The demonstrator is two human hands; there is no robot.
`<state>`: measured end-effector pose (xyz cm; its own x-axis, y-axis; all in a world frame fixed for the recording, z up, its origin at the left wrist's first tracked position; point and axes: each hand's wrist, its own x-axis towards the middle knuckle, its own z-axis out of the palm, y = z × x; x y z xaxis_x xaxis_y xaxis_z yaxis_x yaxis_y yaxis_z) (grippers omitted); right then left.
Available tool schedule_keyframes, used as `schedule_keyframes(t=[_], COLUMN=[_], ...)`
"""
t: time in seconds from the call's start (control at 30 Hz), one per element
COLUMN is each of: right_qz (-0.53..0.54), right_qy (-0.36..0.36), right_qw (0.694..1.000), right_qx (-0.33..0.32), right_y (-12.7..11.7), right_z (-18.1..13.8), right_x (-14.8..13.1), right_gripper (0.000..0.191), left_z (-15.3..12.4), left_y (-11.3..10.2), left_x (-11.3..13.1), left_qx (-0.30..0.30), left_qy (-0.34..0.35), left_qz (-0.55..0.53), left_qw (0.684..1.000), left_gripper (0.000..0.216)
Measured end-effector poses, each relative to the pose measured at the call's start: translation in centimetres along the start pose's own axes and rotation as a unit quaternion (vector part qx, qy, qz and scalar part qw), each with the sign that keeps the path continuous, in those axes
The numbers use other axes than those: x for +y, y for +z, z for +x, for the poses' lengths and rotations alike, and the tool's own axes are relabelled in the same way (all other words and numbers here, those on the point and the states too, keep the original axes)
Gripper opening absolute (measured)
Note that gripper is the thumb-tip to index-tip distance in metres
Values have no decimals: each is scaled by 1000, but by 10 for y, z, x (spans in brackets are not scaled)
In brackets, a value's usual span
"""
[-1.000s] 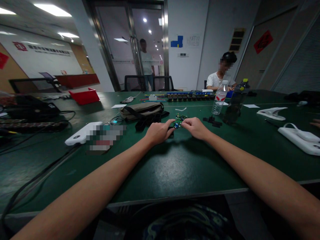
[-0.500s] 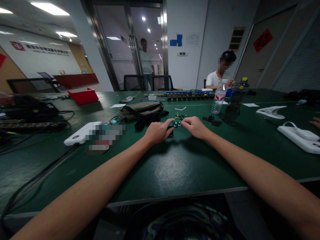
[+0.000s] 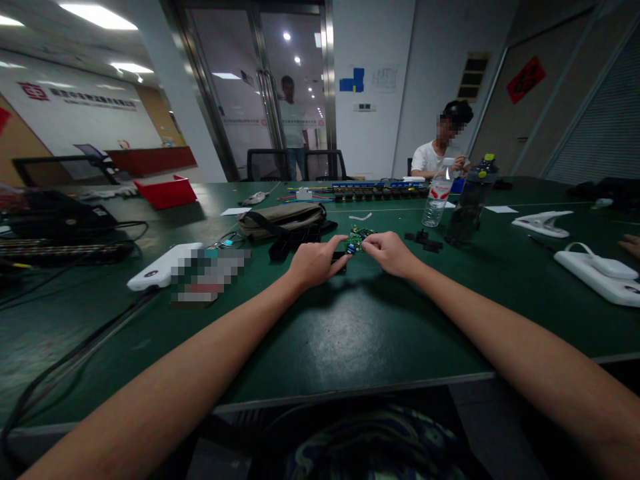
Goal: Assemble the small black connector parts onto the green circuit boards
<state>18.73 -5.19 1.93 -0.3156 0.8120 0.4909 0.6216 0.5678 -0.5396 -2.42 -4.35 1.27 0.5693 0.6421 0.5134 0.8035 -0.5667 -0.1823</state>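
Green circuit boards (image 3: 355, 241) with small blue parts are bunched between my two hands, over the middle of the table. My left hand (image 3: 314, 262) grips at their left side, thumb and index finger curved around the near board. From the right, my right hand (image 3: 389, 253) pinches its fingertips at the boards' edge. A small black piece shows just below my left thumb, partly hidden by it. Left of my left hand lies a black compartmented tray (image 3: 295, 241). Several small black parts (image 3: 425, 241) lie beyond my right hand.
A grey-brown pouch (image 3: 283, 220) lies behind the tray. White power banks (image 3: 165, 267) rest at left and right. A water bottle (image 3: 437, 200) and a dark bottle (image 3: 470, 207) stand at the right. Cables cross the left side. A co-worker (image 3: 435, 157) sits opposite; another person stands by the glass door.
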Motion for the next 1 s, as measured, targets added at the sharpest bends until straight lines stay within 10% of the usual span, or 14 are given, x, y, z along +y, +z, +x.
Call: schedule_keyframes(t=[1.0], right_qz=[22], right_qy=[-5], right_qw=[1000], right_qx=[4], right_y=[0], right_z=[-1], right_x=[0], right_gripper=[32], left_z=[-1], left_y=[0], left_x=[-2], left_qx=[35], left_qy=[8], left_qz=[-55], left_qw=[998], left_gripper=[40])
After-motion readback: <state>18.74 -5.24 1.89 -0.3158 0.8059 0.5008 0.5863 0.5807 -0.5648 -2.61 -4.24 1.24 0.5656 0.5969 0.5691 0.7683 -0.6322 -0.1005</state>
